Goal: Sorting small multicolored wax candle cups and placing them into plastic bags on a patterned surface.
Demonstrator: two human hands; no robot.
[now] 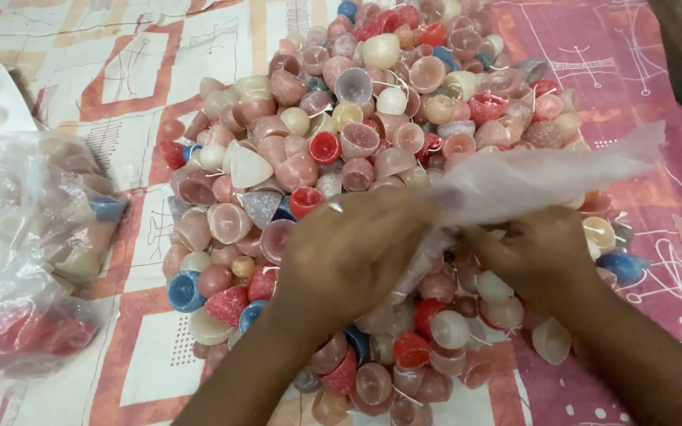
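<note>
Over the heap of small wax cup candles on the patterned cloth: your left hand and right hand, both pinching the mouth of a thin clear plastic bag, fingers closed on its film, apparently to hold it open. Bag trails toward 2 o'clock. Filled bag of candles lies at 9 o'clock, set apart from the loose pile.
</note>
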